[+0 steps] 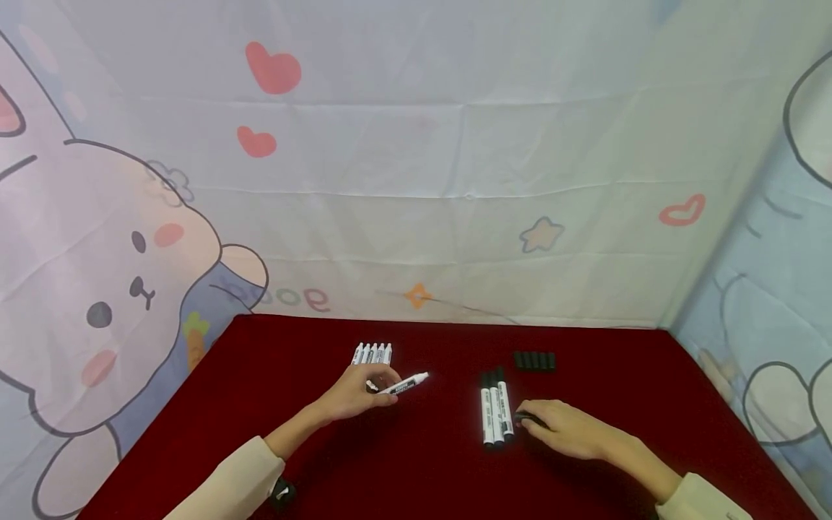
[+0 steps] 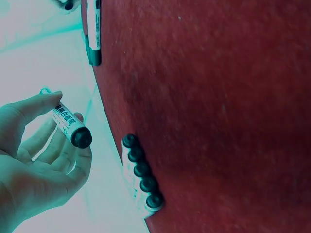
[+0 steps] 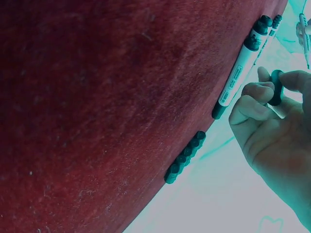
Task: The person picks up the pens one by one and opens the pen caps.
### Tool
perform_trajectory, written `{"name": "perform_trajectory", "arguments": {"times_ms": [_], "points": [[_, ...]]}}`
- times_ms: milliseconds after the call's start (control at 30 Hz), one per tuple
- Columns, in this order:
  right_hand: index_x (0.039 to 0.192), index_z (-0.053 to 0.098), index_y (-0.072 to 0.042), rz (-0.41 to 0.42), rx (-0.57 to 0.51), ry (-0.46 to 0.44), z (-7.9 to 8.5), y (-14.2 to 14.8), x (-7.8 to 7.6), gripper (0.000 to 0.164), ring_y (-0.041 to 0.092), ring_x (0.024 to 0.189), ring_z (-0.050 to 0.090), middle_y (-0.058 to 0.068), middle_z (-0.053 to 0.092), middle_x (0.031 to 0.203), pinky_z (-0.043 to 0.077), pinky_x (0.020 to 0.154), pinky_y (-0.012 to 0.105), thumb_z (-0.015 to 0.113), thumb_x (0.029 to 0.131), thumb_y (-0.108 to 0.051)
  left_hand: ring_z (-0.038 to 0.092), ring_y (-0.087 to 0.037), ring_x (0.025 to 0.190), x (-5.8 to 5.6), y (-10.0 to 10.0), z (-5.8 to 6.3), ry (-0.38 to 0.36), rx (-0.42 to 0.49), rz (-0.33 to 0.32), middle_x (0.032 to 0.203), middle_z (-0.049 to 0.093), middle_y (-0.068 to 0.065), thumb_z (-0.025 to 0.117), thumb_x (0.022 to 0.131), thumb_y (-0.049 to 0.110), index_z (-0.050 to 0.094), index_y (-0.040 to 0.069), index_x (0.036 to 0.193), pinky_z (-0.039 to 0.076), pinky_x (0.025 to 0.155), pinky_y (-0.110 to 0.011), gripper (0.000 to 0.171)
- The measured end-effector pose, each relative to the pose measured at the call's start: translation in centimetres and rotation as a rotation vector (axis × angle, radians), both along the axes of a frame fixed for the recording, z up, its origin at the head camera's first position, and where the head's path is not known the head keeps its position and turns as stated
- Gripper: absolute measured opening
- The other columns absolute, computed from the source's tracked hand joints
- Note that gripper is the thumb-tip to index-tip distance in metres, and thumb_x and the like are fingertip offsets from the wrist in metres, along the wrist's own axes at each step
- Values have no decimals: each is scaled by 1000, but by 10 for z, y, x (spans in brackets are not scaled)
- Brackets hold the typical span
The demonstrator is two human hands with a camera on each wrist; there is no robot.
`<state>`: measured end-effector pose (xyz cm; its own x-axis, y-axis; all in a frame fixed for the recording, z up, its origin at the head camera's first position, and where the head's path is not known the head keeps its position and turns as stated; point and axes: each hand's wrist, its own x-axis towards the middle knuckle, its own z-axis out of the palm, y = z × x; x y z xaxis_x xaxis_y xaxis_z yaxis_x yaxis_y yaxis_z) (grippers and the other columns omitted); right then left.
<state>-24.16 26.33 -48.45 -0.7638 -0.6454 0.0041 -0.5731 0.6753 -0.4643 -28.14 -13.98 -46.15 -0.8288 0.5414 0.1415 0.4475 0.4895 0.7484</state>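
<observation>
My left hand (image 1: 357,393) pinches a white marker (image 1: 407,383) between thumb and fingers, above the red cloth. Its bare white tip points right, and its black end (image 2: 81,138) faces the camera in the left wrist view. In my right hand (image 1: 568,430) a black marker cap (image 3: 277,87) is gripped between thumb and fingers. Just left of that hand lie three white markers (image 1: 497,415) with black caps, side by side. Behind my left hand a row of several capless white markers (image 1: 373,353) is partly covered by the hand.
Several loose black caps (image 1: 535,361) are lined up in a row at the back right. The red cloth (image 1: 429,477) covers the table, whose far edge meets a printed fabric backdrop (image 1: 455,238). A dark band (image 1: 282,494) is on the left wrist.
</observation>
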Motion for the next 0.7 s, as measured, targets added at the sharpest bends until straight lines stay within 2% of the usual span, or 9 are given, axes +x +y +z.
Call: {"name": "perform_trajectory", "arguments": {"times_ms": [100,133,300,400,567,700], "points": [[130,62,-11,18,8,8,2,0,1,35,18,114,65,-2,67,124,55,95,42,46,110,-35,63,-17,78,-2,-7,-1,-60,3,43,91,72,-14,79,87,8,72,5,106,51,56,-20,20],[130,62,-11,23,7,9,2,1,0,35,16,112,65,-3,67,123,56,94,41,47,110,-35,63,-17,77,-3,-9,-2,-63,-1,57,91,72,-14,79,87,9,72,5,106,50,55,-20,20],[127,64,-14,43,-22,17,1,1,0,31,0,97,57,-10,60,111,54,84,28,51,108,-34,66,-18,84,-7,-19,-5,-27,-31,108,95,71,-13,79,89,14,72,3,109,52,63,-23,24],[126,66,-15,47,-51,13,0,2,1,28,-2,91,50,-11,55,108,50,79,23,54,107,-32,67,-18,87,-10,-25,-7,-27,-38,159,99,70,-12,78,90,17,72,2,111,52,67,-25,28],[126,67,-16,52,-92,-10,0,1,2,27,-1,86,46,-9,52,107,44,74,19,57,106,-30,67,-14,82,-16,-33,-8,-113,25,284,100,70,-11,79,90,19,72,2,115,52,67,-26,31],[126,67,-16,56,-105,-31,0,0,2,27,-1,84,45,-9,51,105,43,71,19,58,105,-30,64,-13,79,-21,-38,-11,-150,77,375,100,70,-12,79,90,18,71,0,116,53,66,-26,32]]}}
